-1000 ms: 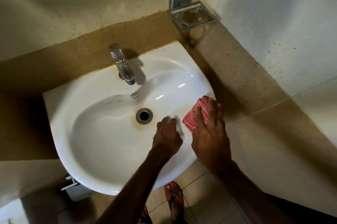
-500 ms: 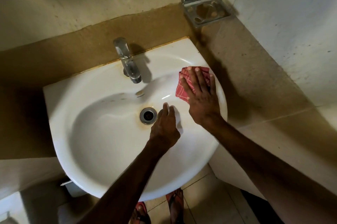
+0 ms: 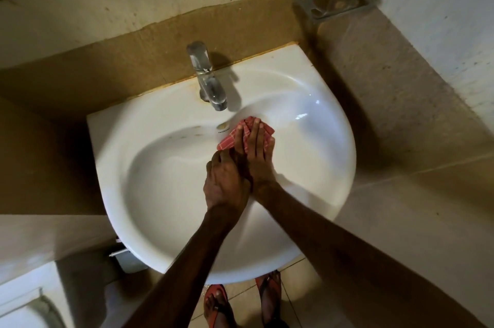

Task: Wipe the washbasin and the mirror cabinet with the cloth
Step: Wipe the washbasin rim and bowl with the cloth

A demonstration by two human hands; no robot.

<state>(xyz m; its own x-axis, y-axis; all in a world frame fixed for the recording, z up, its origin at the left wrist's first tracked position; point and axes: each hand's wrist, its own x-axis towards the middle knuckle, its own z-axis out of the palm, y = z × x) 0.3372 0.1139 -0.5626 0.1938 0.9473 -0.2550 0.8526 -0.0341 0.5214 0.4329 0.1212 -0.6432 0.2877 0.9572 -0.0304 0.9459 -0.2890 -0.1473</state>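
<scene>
Red checked cloth (image 3: 227, 141) lies on the white ceramic washbasin's (image 3: 320, 146) rear slope under the right hand's (image 3: 256, 159) straight, pressing fingers, the left hand (image 3: 227, 183) resting loose and empty alongside.

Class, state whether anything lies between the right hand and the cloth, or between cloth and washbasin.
Nothing visible does. The right hand presses straight onto the cloth, which lies against the washbasin wall below the tap; the left hand rests beside it.

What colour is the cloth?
Red with thin white grid lines, under the right hand; head view. Cloth.
</scene>
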